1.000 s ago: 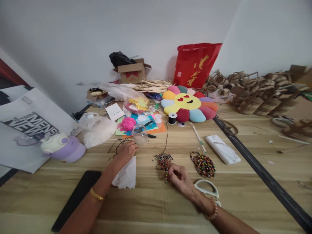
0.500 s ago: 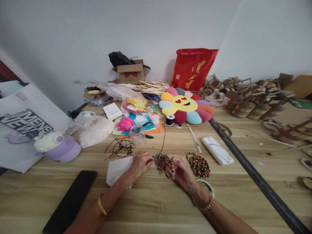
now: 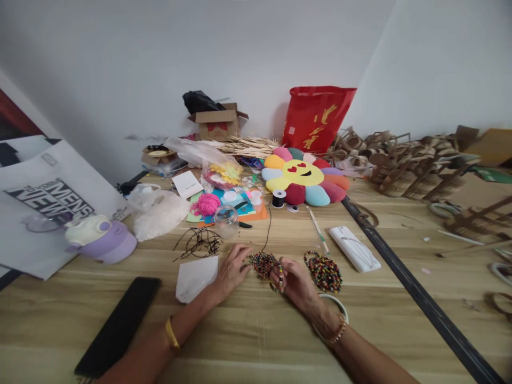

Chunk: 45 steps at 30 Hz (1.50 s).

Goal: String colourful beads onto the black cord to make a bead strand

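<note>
By the grey wall (image 3: 132, 64) stood a red bag (image 3: 320, 117) with gold lettering, and before it lay a flower cushion (image 3: 303, 175), its yellow face smiling under heart eyes. Behind and left of that I saw thin wooden sticks (image 3: 252, 145) and an open cardboard box (image 3: 218, 128) topped with black plastic (image 3: 201, 101). Pink yarn (image 3: 207, 204) sat on coloured sheets (image 3: 261, 213). A white paper bag (image 3: 28, 176) with black print stood far left, and brown baskets (image 3: 414, 173) crowded the right, beyond a white block (image 3: 352, 246) with a cord across it

Premises present as a craft workroom, evidenced by small round multicoloured beads (image 3: 262, 265), bright pink balled yarn (image 3: 208, 204) and brown woven baskets (image 3: 394, 184).
</note>
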### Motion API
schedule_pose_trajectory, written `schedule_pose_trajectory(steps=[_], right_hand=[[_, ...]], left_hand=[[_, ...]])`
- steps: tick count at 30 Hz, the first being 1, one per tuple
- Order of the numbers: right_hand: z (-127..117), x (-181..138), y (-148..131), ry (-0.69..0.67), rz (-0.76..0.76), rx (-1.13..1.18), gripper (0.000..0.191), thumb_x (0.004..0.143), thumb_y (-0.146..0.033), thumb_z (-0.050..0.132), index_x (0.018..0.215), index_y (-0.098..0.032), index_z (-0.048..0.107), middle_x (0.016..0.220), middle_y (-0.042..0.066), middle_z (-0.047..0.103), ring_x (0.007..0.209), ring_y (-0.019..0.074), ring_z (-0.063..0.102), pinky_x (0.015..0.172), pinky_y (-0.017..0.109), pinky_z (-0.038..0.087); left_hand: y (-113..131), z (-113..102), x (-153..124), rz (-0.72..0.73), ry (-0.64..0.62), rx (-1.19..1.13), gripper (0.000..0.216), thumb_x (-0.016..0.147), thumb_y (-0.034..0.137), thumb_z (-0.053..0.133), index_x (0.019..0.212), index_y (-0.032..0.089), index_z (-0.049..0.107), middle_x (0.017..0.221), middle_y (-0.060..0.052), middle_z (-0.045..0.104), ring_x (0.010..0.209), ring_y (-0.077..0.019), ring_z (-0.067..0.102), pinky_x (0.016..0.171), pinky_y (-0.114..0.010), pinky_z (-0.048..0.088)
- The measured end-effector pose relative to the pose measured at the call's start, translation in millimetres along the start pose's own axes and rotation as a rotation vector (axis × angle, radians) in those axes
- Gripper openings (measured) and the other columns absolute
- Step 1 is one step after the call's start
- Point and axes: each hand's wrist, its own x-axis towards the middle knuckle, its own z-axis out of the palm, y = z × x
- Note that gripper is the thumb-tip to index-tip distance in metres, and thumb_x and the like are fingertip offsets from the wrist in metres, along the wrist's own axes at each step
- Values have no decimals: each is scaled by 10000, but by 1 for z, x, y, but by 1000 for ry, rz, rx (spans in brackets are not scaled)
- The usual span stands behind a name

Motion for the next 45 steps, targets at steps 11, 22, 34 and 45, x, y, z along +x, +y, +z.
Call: schedule_pose_trajectory(steps=[11,22,34,45], right_hand=[[-2,2,-14,30,15,139,288,720,-238,693,571,-178,454,524,-47,387,489,92,391,430,185,326],[3,2,-36,87,9,123,301,698,-221,700,583,-183,424,547,-52,351,511,90,374,452,178,354],[2,4,-43,113,-20,111,285,671,-222,712,601,-188,438,548,-56,328,506,92,351,430,176,347],[4,4,-37,72,-25,20,301,716,-255,681,588,-187,418,548,-46,354,495,91,370,402,160,312]], left_hand=[[6,12,27,13,-171,130,557,953,390,296,1394,51,331,1487,-206,299,1404,-255,220,1138,-444,240],[31,17,16,37,-244,-56,545,966,390,265,1410,80,325,1490,-168,317,1394,-221,258,1149,-413,248],[39,16,11,32,-227,-159,542,959,399,295,1400,90,358,1473,-161,356,1381,-239,291,1142,-445,262],[27,11,19,-170,-83,-603,464,934,440,342,1269,187,540,1306,-89,582,1221,-215,516,1073,-433,361]])
